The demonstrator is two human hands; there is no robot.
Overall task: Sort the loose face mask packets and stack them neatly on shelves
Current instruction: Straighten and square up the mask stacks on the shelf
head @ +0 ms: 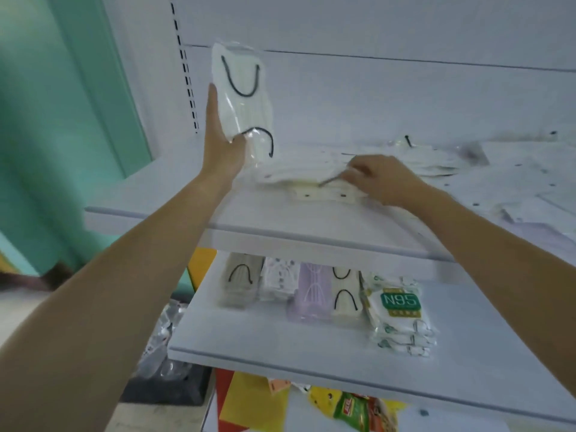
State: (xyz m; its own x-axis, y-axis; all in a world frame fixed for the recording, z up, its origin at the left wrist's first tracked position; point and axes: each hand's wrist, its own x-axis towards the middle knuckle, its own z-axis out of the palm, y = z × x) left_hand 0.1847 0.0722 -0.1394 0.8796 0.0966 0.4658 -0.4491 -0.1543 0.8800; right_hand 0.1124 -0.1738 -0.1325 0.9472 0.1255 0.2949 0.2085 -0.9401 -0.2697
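Note:
My left hand (223, 141) holds a clear packet of cream masks with black ear loops (244, 95) upright above the left part of the upper shelf (149, 194). My right hand (378, 177) reaches onto a loose pile of white mask packets (299, 174) lying flat on that shelf, its fingers pinched on a packet in the pile. More loose packets (436, 157) lie further right. On the lower shelf (280, 347) stands a row of sorted packets: grey (238, 282), patterned white (279, 280), lilac (311, 291), cream (344, 294) and N95 packets (400, 310).
A slotted upright rail (187, 73) runs up the white back panel at left. A green wall (62, 120) is beyond the shelf's left end. Below the lower shelf lie yellow and red packages (311, 403) and clear bags (165, 341).

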